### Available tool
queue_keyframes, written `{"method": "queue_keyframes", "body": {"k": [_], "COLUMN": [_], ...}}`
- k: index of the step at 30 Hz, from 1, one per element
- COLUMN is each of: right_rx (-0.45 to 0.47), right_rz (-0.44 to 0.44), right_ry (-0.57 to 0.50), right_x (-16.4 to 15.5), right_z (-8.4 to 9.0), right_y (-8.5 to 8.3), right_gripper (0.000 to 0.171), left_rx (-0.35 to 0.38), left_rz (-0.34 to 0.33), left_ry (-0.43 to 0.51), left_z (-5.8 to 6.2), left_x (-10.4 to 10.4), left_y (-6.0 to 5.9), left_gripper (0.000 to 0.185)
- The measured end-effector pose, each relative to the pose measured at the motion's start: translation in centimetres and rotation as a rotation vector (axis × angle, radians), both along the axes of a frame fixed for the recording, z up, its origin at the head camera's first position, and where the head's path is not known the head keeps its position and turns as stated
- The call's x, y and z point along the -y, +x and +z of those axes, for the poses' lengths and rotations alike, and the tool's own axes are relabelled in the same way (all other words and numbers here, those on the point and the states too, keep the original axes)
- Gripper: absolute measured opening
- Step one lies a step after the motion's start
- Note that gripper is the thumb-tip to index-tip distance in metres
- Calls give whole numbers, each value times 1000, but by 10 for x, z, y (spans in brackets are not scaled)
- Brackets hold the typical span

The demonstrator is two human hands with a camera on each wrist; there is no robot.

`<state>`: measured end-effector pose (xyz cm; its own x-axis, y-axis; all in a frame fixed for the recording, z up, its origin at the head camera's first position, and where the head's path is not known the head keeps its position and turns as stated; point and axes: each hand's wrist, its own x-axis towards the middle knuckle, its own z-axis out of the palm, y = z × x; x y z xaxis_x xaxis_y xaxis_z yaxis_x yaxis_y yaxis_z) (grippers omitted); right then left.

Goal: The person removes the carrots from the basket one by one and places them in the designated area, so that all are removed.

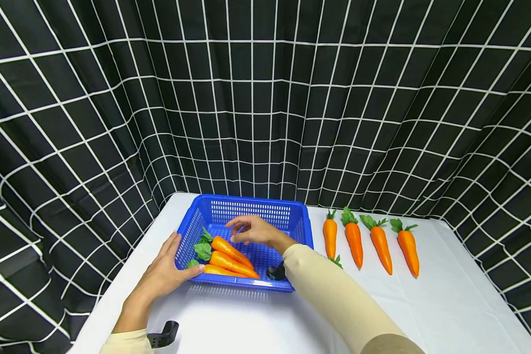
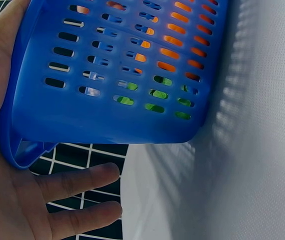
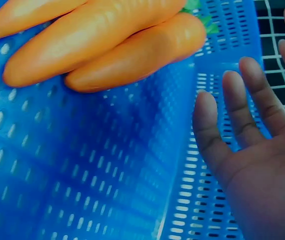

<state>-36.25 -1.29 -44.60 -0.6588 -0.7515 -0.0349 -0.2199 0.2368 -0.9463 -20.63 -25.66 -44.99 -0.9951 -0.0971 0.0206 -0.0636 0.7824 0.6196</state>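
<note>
A blue plastic basket (image 1: 252,200) stands on the white table with three carrots (image 1: 232,264) in its left front part, green tops pointing left. My left hand (image 1: 165,265) rests on the basket's left front corner, thumb over the front rim beside the nearest carrot. In the left wrist view, two fingers (image 2: 80,182) stretch out straight past the basket wall. My right hand (image 1: 256,230) is over the basket, just behind the carrots, with loosely bent fingers and nothing in them. The right wrist view shows its spread fingers apart from the carrots (image 3: 97,42).
Right of the basket, several carrots (image 1: 381,248) lie in a row on the white table (image 1: 451,295), tops toward the back. Another leafy top (image 1: 336,261) shows beside my right sleeve (image 1: 336,290), its carrot hidden. A black curtain (image 1: 265,98) with white grid lines surrounds the table.
</note>
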Motion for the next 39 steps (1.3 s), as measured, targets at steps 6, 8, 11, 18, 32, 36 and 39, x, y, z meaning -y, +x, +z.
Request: {"method": "queue_keyframes", "body": {"k": [6,8,11,18,32,36,39], "right_rx": [13,20,41,82,112,115,94], "right_rz": [25,33,40,32,44,49,62], "right_ry": [56,62,74,111,213,242,263], "right_x": [1,1,2,3,4,4,4], "right_z": [-3,-5,-8,-11,-24,-25,-26], "right_y": [-1,0,-1,0,3,3,4], "right_gripper": [40,40,41,39,44,48,50], "left_rx": [-8,-5,-3,-34,-25,-27,-29], "left_rz": [-2,-3,-1,-9,12,11,12], "left_ry": [1,-2,1,1,8,6,7], "left_z": [1,1,1,1,-4,-4,-4], "left_x": [1,0,0,0,0,0,0], "left_y": [0,0,1,1,3,3,3], "left_gripper": [115,115,115,116,116,116,115]}}
